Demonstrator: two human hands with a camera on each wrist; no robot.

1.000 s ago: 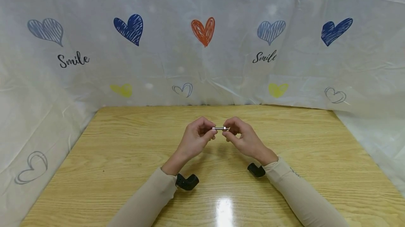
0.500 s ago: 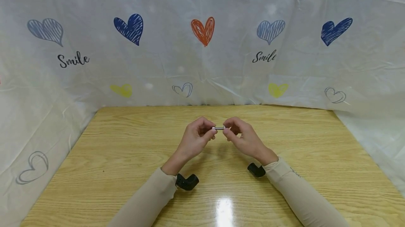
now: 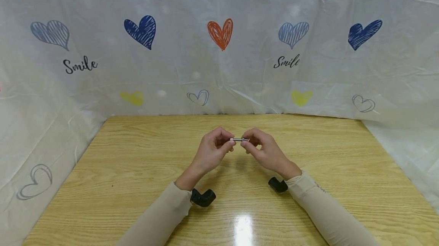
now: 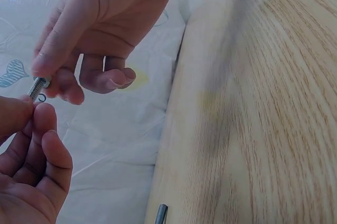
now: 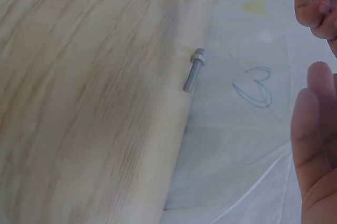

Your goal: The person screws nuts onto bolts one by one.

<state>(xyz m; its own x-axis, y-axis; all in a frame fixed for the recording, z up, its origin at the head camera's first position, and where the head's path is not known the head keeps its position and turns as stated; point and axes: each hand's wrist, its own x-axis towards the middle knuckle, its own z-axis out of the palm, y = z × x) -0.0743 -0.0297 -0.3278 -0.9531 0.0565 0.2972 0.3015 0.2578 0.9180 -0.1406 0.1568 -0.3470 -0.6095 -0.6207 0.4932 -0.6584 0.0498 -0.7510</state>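
Observation:
In the head view a metal bolt (image 3: 238, 139) lies level between both hands, above the table. My left hand (image 3: 213, 147) pinches its left end between thumb and index finger. A small nut (image 3: 243, 139) sits around the bolt near its right end, and my right hand (image 3: 264, 148) pinches it with thumb and fingertips, partly covering it. The left wrist view shows the threaded shank (image 4: 36, 89) running from the left fingertips to the right ones. In the right wrist view the right fingers (image 5: 310, 140) show at the edge; the held bolt is out of frame.
A second bolt (image 5: 194, 71), with a wider collar at one end, lies on the wooden table (image 5: 79, 103) near its far edge. Its tip (image 4: 161, 214) shows in the left wrist view. Behind the table hangs a pale cloth (image 3: 250, 74) printed with hearts.
The right thumb and fingertips have shifted slightly around the nut, which was more exposed a second ago. The left hand and both arms have stayed nearly still.

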